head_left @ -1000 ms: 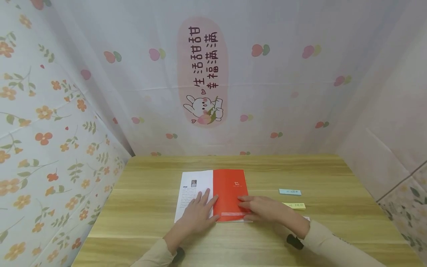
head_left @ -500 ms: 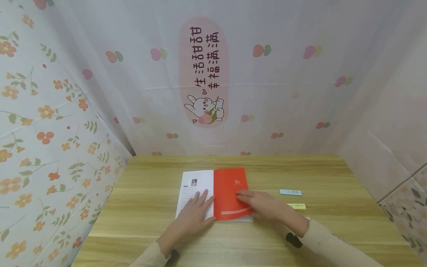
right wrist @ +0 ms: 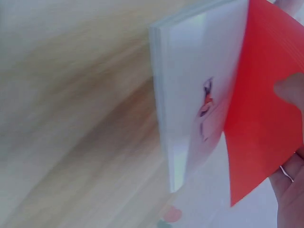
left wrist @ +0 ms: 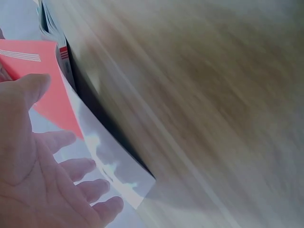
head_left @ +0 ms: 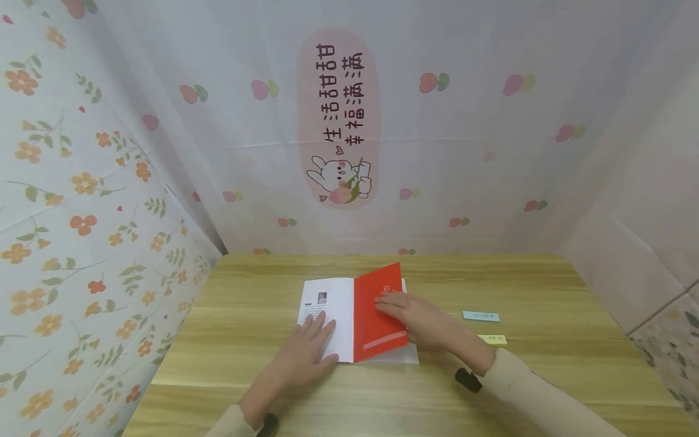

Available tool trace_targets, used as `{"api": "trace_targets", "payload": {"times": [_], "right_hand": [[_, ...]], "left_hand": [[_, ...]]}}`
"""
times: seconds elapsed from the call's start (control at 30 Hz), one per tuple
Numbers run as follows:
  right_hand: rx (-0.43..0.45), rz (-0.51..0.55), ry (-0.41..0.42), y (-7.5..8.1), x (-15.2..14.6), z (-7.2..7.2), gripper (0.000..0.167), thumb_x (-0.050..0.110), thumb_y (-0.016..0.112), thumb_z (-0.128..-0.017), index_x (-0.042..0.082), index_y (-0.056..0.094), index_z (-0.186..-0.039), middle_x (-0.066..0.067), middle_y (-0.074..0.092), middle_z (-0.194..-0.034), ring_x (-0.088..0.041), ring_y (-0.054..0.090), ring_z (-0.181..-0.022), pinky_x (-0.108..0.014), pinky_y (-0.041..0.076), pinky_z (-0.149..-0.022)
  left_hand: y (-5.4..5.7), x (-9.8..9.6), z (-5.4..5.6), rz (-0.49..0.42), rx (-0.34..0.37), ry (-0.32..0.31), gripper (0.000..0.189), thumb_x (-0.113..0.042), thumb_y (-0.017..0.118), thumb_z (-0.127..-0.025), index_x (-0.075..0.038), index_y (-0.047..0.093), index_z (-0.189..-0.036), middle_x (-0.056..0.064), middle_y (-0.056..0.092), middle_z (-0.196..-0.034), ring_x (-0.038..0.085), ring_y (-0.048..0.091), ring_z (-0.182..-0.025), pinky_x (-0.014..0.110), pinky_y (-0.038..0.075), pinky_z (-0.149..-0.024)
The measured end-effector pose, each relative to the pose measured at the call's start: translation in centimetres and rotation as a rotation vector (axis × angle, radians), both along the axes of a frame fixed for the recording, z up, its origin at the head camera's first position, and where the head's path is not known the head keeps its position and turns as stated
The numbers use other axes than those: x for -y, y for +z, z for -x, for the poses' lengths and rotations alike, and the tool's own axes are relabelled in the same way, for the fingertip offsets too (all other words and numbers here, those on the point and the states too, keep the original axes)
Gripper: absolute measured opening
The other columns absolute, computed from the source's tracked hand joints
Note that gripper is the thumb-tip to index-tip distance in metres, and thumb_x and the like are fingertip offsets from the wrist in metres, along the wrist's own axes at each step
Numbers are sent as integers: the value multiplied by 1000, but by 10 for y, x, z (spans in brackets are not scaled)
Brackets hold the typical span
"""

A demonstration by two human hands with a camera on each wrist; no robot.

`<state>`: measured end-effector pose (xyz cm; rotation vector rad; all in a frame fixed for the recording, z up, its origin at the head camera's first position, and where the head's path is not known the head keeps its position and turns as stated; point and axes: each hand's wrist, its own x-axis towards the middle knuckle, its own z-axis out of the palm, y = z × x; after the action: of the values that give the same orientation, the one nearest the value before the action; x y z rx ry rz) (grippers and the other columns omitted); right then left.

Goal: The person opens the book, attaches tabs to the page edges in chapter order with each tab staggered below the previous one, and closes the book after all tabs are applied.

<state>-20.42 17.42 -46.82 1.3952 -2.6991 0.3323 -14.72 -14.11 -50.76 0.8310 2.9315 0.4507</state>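
An open book lies on the wooden table, its white printed page [head_left: 341, 303] to the left and a red page [head_left: 371, 318] to the right. My left hand [head_left: 299, 353] rests on the white page with fingers spread. In the left wrist view, that hand's thumb is apart from the fingers. The red page is lifted and slanted, pinched at its right side by my right hand [head_left: 428, 318]. Beneath it, the right wrist view shows a white page with a small figure [right wrist: 207, 97] on top of the book's thick stack of pages.
A blue paper strip [head_left: 481, 316] and a yellow paper strip [head_left: 494, 340] with handwriting lie right of the book; the right forearm partly covers the yellow one. A printed curtain [head_left: 464, 152] hangs behind the table, and a floral one [head_left: 98, 243] at the left.
The red page has risen from lying almost flat, its right edge lifted leftward by my right hand. My left hand has slid left and slightly down the white page.
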Motion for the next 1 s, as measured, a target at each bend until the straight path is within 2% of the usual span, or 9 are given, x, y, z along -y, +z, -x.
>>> {"api": "trace_targets", "payload": {"times": [0.27, 0.5, 0.6, 0.7, 0.83, 1.0], "right_hand": [[-102, 74, 92, 10, 18, 8, 75, 23, 91, -77, 5, 58, -142, -11, 52, -148, -30, 43, -140, -46, 46, -105], [-148, 172, 148, 14, 43, 16, 80, 17, 88, -80, 4, 49, -148, -14, 34, -160, -33, 24, -150, -49, 30, -117], [-156, 214, 144, 12, 53, 19, 84, 19, 87, -82, 3, 43, -152, -14, 26, -164, -33, 19, -151, -48, 29, -117], [-121, 229, 115, 7, 61, 20, 94, 22, 87, -82, 2, 34, -156, -11, 18, -167, -31, 16, -152, -47, 32, -115], [-21, 218, 60, 0, 68, 18, 104, 22, 86, -84, 4, 19, -162, -5, 8, -169, -25, 14, -153, -40, 38, -112], [69, 209, -3, -12, 74, 14, 108, 24, 82, -88, 3, 7, -163, -8, 4, -170, -23, 16, -152, -33, 48, -103]], "left_hand": [[-2, 12, 0, 9, -31, -4, 68, -42, 59, -100, -2, 44, -152, 25, 35, -157, 50, 30, -143, 60, 30, -114], [3, 24, -1, -23, -24, 37, 67, -41, 60, -101, -1, 44, -152, 27, 34, -157, 51, 30, -142, 60, 30, -114], [4, 31, -2, -29, -24, 64, 68, -42, 61, -100, -1, 44, -152, 27, 35, -156, 50, 32, -142, 59, 30, -114], [4, 40, -3, -39, -31, 82, 67, -39, 63, -100, 2, 46, -150, 29, 37, -154, 49, 35, -140, 58, 31, -114], [4, 56, -5, -70, -49, 92, 64, -33, 65, -99, 6, 47, -147, 31, 40, -151, 49, 36, -139, 59, 30, -114], [8, 72, -7, -113, -66, 113, 57, -29, 64, -100, 5, 50, -144, 33, 42, -148, 51, 36, -138, 62, 28, -114]]}}
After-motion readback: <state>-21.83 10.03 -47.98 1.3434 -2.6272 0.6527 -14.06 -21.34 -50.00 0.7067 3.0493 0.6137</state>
